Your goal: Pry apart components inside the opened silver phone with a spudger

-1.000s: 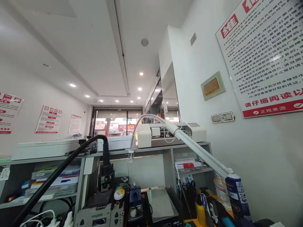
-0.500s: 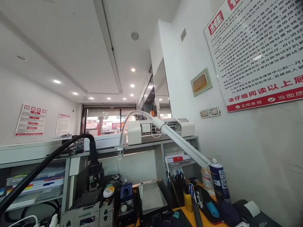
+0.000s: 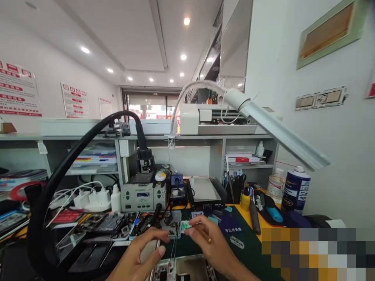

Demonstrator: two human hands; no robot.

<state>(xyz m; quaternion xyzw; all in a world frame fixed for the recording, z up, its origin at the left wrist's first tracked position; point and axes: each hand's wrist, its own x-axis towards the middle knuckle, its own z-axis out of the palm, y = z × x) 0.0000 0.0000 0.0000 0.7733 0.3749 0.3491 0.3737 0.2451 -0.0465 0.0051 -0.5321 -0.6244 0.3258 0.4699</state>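
Note:
Both my hands are low in the middle of the view, over a dark green mat (image 3: 234, 238). My right hand (image 3: 212, 246) pinches a small green circuit board (image 3: 185, 226) at its fingertips, and a thin tan stick (image 3: 203, 234) lies across its fingers. My left hand (image 3: 140, 255) reaches in from the left, fingertips close to the same board, with thin metal tweezers (image 3: 174, 249) at its thumb and forefinger. Below the hands lies an opened phone (image 3: 175, 273), partly cut off by the frame edge.
A thick black hose (image 3: 58, 171) arcs over the left side. Behind the hands stand a grey soldering station (image 3: 142, 195), a hot plate (image 3: 205, 191), a yellow bottle (image 3: 245, 201) and a spray can (image 3: 295, 187). A white lamp arm (image 3: 278, 132) hangs above. Phone parts (image 3: 108, 226) lie at left.
The view has tipped down from the ceiling and wall to the workbench. Both hands, the green board and the tweezers have come into sight.

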